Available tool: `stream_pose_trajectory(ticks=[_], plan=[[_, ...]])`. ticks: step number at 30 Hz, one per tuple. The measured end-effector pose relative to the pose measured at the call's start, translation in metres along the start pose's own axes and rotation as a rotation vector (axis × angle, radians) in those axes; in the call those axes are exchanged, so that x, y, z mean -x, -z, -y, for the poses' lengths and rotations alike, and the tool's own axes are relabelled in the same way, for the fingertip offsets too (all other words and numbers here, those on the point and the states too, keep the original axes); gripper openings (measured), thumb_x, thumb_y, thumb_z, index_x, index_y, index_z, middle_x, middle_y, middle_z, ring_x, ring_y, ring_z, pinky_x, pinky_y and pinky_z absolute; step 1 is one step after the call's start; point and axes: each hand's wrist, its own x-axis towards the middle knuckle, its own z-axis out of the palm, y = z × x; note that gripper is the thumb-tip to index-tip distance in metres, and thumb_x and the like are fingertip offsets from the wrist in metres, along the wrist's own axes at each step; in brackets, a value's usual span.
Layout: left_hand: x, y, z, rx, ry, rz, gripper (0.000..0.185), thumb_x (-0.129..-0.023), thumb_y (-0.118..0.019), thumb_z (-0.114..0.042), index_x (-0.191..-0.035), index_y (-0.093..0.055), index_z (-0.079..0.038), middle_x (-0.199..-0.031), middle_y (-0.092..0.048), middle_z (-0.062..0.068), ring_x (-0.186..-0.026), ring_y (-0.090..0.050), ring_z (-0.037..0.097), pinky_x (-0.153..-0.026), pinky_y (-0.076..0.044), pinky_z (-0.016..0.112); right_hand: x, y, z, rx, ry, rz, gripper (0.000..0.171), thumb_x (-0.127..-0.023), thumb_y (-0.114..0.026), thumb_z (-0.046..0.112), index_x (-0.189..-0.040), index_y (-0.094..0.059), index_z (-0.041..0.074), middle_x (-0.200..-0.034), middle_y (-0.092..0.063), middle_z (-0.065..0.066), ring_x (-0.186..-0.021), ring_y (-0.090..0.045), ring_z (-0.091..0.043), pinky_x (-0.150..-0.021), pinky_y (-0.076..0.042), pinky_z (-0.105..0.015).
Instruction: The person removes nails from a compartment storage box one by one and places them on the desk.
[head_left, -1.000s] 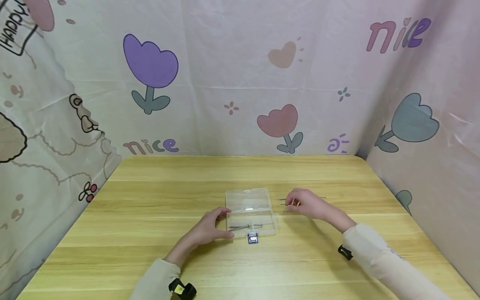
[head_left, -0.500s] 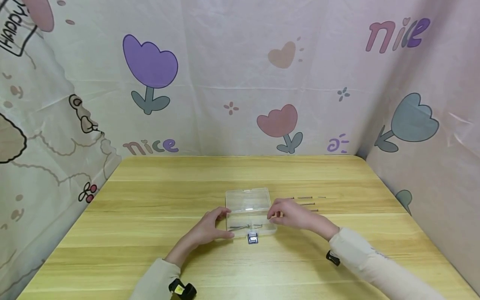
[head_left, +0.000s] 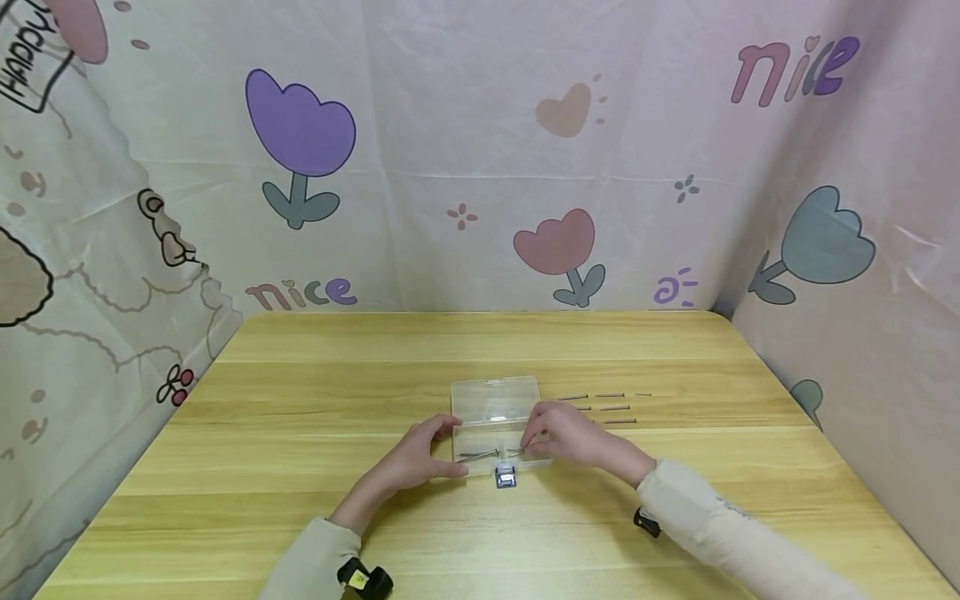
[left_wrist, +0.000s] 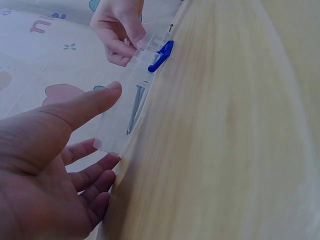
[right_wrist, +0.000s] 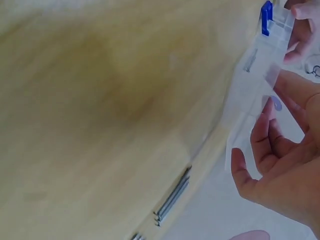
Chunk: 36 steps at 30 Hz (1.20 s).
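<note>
Box [head_left: 483, 438], long axis crosswise; left hand [head_left: 417, 457], fingers spread, at left end; right hand [head_left: 567, 433] over right end, any grip indiscernible.

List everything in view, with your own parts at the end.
table: 1, light wood, under everything
cloth: count unclear, pale with coloured prints, behind and beside the table
box: 1, clear, on the table
lid: 1, clear, open at the box's far side
latch: 1, blue, box's near side
nails in the box: several, grey
loose nails: at least six, grey, right of the box
sleeves: 2, cream, on the arms
wrist cameras: 2, black, at the wrists
left hand: 1, bare, at the box's left end
right hand: 1, bare, over the box's right end
</note>
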Motion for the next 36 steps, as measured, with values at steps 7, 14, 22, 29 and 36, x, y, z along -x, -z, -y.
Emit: stream_pose_trajectory(ticks=[7,14,22,29,36], plan=[[0.0,0.001,0.001,0.002,-0.006,0.001,0.069,-0.074,-0.085,-0.024,-0.131,-0.052,-0.005,-0.129,-0.053,0.015,-0.121,-0.046,0.036,-0.101,-0.035,0.054,-0.001,-0.008,0.003,0.018,-0.033,-0.02,0.005,-0.078,-0.08,0.012,-0.082,-0.077,0.012,-0.084,-0.061,0.007,-0.081,-0.056,-0.01,-0.075,-0.046,-0.028],[0.0,0.0,0.001,-0.005,-0.005,0.002,0.07,-0.074,-0.085,-0.024,-0.132,-0.051,-0.005,-0.128,-0.054,0.014,-0.121,-0.046,0.035,-0.101,-0.036,0.053,-0.002,-0.013,0.004,0.002,-0.066,-0.055,0.008,-0.074,-0.082,0.011,-0.082,-0.078,0.012,-0.08,-0.06,0.007,-0.077,-0.052,-0.006,-0.071,-0.044,-0.025],[0.0,0.0,0.002,-0.006,-0.013,0.002,0.069,-0.074,-0.085,-0.024,-0.132,-0.051,-0.005,-0.128,-0.054,0.014,-0.119,-0.046,0.035,-0.1,-0.036,0.053,-0.003,-0.019,0.003,0.012,-0.08,-0.084,0.01,-0.072,-0.083,0.01,-0.081,-0.078,0.012,-0.078,-0.057,0.008,-0.076,-0.051,-0.008,-0.069,-0.042,-0.024],[0.0,0.0,0.002,0.001,-0.014,0.001,0.069,-0.075,-0.085,-0.024,-0.132,-0.051,-0.004,-0.128,-0.053,0.014,-0.121,-0.046,0.036,-0.101,-0.036,0.053,-0.003,-0.019,0.004,0.115,-0.044,-0.103,0.011,-0.07,-0.085,0.014,-0.079,-0.078,0.015,-0.078,-0.057,0.008,-0.077,-0.051,-0.01,-0.07,-0.04,-0.026],[0.0,0.001,0.001,0.001,-0.012,-0.002,0.069,-0.074,-0.085,-0.022,-0.131,-0.052,-0.004,-0.127,-0.053,0.014,-0.12,-0.046,0.035,-0.101,-0.036,0.052,-0.004,-0.021,0.004,0.185,-0.039,-0.099,0.011,-0.069,-0.086,0.02,-0.078,-0.078,0.02,-0.08,-0.056,0.012,-0.079,-0.049,-0.008,-0.074,-0.036,-0.031]])
